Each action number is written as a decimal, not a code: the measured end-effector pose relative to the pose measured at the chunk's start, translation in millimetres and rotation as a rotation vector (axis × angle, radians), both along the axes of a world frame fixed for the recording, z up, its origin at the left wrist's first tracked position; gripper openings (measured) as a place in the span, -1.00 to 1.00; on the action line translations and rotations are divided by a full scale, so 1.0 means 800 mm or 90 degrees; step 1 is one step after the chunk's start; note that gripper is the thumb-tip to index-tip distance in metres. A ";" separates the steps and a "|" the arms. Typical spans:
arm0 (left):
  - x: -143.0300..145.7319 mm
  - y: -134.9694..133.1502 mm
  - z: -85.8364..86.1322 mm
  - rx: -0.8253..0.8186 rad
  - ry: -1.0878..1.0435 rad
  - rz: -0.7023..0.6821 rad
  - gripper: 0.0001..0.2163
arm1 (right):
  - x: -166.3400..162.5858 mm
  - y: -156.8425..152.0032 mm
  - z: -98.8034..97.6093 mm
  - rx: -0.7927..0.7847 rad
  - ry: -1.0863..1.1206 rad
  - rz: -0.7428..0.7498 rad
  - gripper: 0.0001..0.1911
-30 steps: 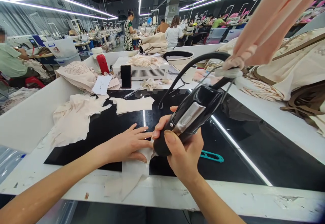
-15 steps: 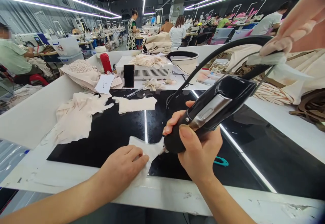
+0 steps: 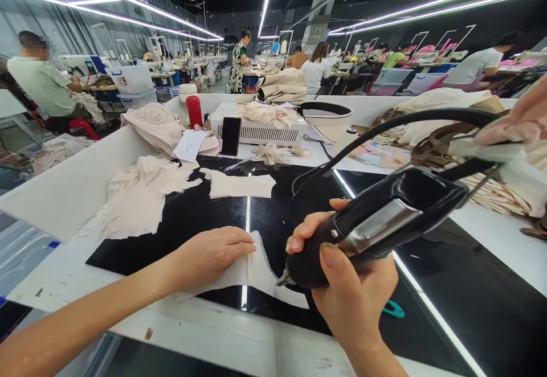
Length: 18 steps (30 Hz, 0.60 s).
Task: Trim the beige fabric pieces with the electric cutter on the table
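My left hand (image 3: 220,257) lies flat with its fingers stretched over a pale fabric piece (image 3: 261,271), pressing it onto the black work surface (image 3: 179,220). My right hand (image 3: 348,286) is wrapped round a black corded hand tool (image 3: 371,220) with a silver lever on its side. Its narrow metal tip (image 3: 284,278) points down at the right part of the fabric and appears to touch it. From the tool's rear end a thick black cable (image 3: 401,119) loops up and over to the left. Some of the fabric is hidden under my left hand.
A cut fabric piece (image 3: 241,185), crumpled fabric scraps (image 3: 139,197) and a phone (image 3: 231,136) lie ahead. Behind stand a vented white box (image 3: 256,132) and a red bottle (image 3: 194,111). A teal object (image 3: 393,309) lies partly behind my right hand. Several people work beyond.
The fabric now lies turned, with its narrow end toward the right. My left hand has shifted and flattened. The tool sits lower and farther right in view; the camera has moved too.
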State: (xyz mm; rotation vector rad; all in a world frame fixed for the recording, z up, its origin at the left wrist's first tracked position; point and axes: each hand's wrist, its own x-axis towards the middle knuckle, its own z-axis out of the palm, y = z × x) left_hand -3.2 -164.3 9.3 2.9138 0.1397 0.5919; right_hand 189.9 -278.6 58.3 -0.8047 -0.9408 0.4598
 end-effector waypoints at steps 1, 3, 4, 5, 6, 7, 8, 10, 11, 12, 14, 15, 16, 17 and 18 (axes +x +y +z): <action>0.008 0.001 0.000 0.003 -0.001 -0.001 -0.65 | 0.001 -0.001 0.000 -0.004 -0.005 0.000 -0.55; 0.023 0.005 -0.002 0.016 0.001 -0.004 -0.65 | 0.004 -0.005 0.000 -0.008 -0.012 -0.001 -0.55; 0.029 0.007 -0.003 0.023 0.001 -0.008 -0.66 | 0.006 -0.007 0.000 -0.007 -0.014 -0.002 -0.55; 0.033 0.009 -0.006 0.030 0.004 -0.011 -0.67 | 0.008 -0.010 -0.001 -0.006 -0.015 -0.005 -0.56; 0.036 0.011 -0.008 0.034 0.010 -0.012 -0.68 | 0.009 -0.012 -0.002 -0.006 -0.015 -0.008 -0.57; 0.038 0.013 -0.011 0.038 0.019 -0.012 -0.69 | 0.011 -0.015 -0.003 -0.006 -0.016 -0.011 -0.58; 0.038 0.015 -0.014 0.040 0.026 -0.013 -0.70 | 0.012 -0.017 -0.004 -0.008 -0.019 -0.011 -0.59; 0.035 0.018 -0.019 0.042 0.032 -0.013 -0.70 | 0.014 -0.022 -0.006 -0.015 -0.026 -0.009 -0.61; 0.033 0.020 -0.020 0.044 0.029 -0.015 -0.70 | 0.014 -0.024 -0.006 -0.019 -0.029 -0.006 -0.61; 0.030 0.021 -0.022 0.046 0.022 -0.021 -0.70 | 0.015 -0.026 -0.006 -0.023 -0.030 -0.004 -0.61; 0.025 0.023 -0.022 0.050 0.007 -0.037 -0.71 | 0.016 -0.029 -0.005 -0.032 -0.026 0.001 -0.60; 0.023 0.023 -0.021 0.050 0.002 -0.045 -0.72 | 0.017 -0.030 -0.005 -0.035 -0.022 0.004 -0.59; 0.021 0.023 -0.020 0.050 -0.004 -0.052 -0.73 | 0.018 -0.031 -0.004 -0.038 -0.017 0.007 -0.59; 0.020 0.023 -0.019 0.047 -0.007 -0.056 -0.74 | 0.019 -0.032 -0.003 -0.040 -0.014 0.010 -0.59; 0.019 0.022 -0.019 0.042 -0.010 -0.056 -0.75 | 0.020 -0.033 -0.002 -0.040 -0.014 0.013 -0.58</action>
